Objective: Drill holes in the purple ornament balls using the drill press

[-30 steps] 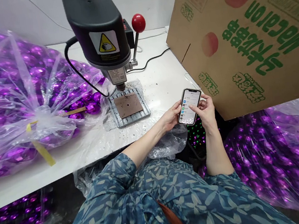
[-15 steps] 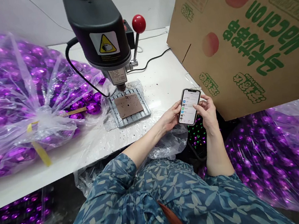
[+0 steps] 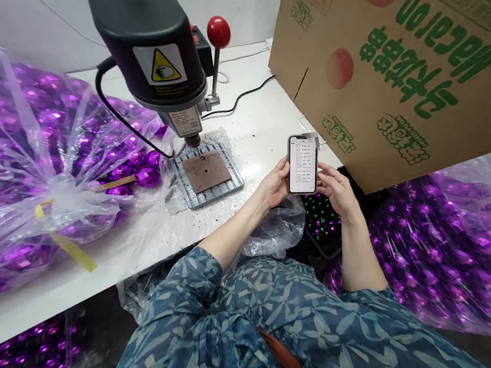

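A smartphone (image 3: 302,164) is held upright above the table's front edge, its lit white screen filled with lines of small dark text. My left hand (image 3: 277,185) grips its left edge, with the thumb in front and the other fingers partly hidden behind. At the lower right edge, my right hand (image 3: 339,191) has its thumb and curled fingers against the phone, off the screen. Left of the hands stands a small black drill press (image 3: 151,44) with a red-knobbed lever (image 3: 218,32). Under its chuck, a brown square board (image 3: 209,174) lies on the grey slotted base plate (image 3: 215,197), among dark shavings.
On the white table (image 3: 259,120), a clear bag of shiny purple balls (image 3: 47,121) fills the left. A large cardboard box (image 3: 354,106) stands at right. Below it lies another bag of purple balls (image 3: 459,256). Crumpled clear plastic (image 3: 275,232) hangs over the table's front edge.
The screen has gone from a list with coloured icons to a page of text. My right thumb has moved off the screen to the phone's right edge. The view has shifted slightly.
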A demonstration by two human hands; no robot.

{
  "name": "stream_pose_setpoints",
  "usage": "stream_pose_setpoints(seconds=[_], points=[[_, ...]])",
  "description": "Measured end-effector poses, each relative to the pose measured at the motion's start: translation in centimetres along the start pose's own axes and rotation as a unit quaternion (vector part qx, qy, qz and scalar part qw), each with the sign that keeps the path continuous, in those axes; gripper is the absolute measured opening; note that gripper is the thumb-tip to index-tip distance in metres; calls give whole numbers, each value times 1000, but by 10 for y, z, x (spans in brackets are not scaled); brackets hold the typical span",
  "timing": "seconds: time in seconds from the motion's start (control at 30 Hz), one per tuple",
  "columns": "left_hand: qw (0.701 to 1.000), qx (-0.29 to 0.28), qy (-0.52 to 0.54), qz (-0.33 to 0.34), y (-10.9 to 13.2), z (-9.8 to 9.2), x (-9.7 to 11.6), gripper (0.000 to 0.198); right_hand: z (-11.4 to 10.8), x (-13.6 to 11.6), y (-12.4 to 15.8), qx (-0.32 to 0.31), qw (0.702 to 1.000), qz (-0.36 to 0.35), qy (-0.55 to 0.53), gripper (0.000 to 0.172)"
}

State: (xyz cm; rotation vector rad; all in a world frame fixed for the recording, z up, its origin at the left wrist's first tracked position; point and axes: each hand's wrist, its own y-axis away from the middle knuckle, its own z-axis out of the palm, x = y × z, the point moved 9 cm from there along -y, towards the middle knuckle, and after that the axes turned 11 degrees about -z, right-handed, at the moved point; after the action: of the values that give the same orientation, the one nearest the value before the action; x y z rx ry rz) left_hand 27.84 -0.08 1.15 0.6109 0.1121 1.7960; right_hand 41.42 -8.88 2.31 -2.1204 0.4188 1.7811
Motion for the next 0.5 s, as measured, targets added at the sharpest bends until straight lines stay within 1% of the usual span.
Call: stream_pose_setpoints(seconds=[0.23, 0.37, 0.5], points=[[1000, 10, 7, -1, 1, 5, 1, 49, 0, -9, 4, -39, 998, -44, -9, 52], [1000, 9, -4, 0, 3, 10, 3, 47, -1, -8, 4, -52, 996, -66, -14, 53], [1000, 12, -6, 4, 1, 8, 2, 47, -1, -4, 3, -53, 995, -81, -13, 53]])
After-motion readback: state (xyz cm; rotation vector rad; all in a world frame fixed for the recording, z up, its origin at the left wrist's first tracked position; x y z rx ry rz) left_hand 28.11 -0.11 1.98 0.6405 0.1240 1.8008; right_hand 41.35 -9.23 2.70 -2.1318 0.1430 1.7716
